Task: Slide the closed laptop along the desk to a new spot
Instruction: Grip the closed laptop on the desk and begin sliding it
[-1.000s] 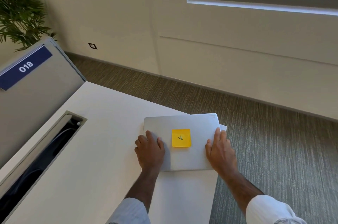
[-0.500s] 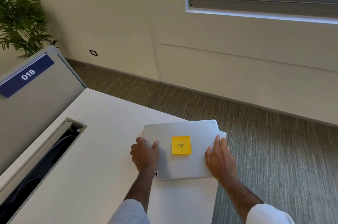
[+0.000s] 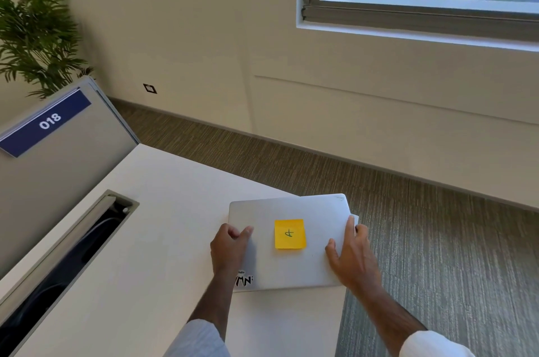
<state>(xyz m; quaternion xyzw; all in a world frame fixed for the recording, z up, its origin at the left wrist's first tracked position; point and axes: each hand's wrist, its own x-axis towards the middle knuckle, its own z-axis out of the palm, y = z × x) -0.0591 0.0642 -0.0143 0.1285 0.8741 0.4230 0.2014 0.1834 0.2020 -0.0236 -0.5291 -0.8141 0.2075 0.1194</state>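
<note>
The closed silver laptop (image 3: 291,209) lies flat at the far right corner of the white desk (image 3: 163,228), its right edge slightly over the desk's rim. A yellow sticky note (image 3: 290,234) sits on the lid, and a black sticker (image 3: 244,281) marks the near left corner. My left hand (image 3: 227,250) grips the laptop's left edge, thumb on the lid and fingers curled at the side. My right hand (image 3: 351,262) holds the right edge, thumb on top and fingers wrapped around the side.
A long open cable slot (image 3: 73,257) runs along the desk's left side. Behind it stands a grey partition (image 3: 58,176) with a blue "018" label (image 3: 50,121). A potted plant (image 3: 38,36) is at the far left. Carpeted floor (image 3: 437,240) lies beyond the desk's right and far edges.
Both hands went from lying flat on the lid to gripping its side edges. The left hand shifted left, uncovering the black sticker. The laptop has barely moved on the desk.
</note>
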